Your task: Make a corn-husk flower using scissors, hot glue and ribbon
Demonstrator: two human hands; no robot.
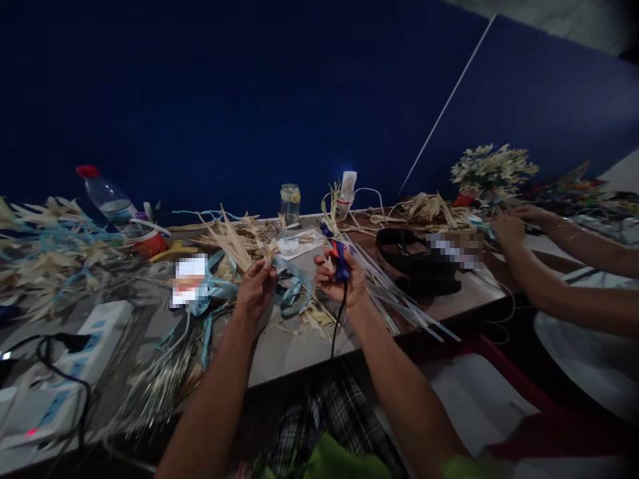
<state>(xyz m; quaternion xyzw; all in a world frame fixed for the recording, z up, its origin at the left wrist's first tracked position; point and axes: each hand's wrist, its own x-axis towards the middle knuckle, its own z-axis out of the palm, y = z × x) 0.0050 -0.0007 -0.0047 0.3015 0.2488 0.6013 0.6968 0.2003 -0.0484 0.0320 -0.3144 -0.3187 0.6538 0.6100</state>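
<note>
My left hand is closed, thumb and fingers pinching a small piece of pale dried husk. In my right hand is a small blue and orange glue gun, its black cord hanging down past the table's front edge. The two hands are apart, above the table. Between and behind them lie curled light-blue ribbon and a roll of clear tape. Husk scraps are scattered below my right hand, and a bundle of long husk strips leans behind my left.
Translucent glue sticks lie right of my hands, beside black sunglasses. A glass jar stands behind. At left are a bottle, a power strip and thin wires. Another person's hands work at right.
</note>
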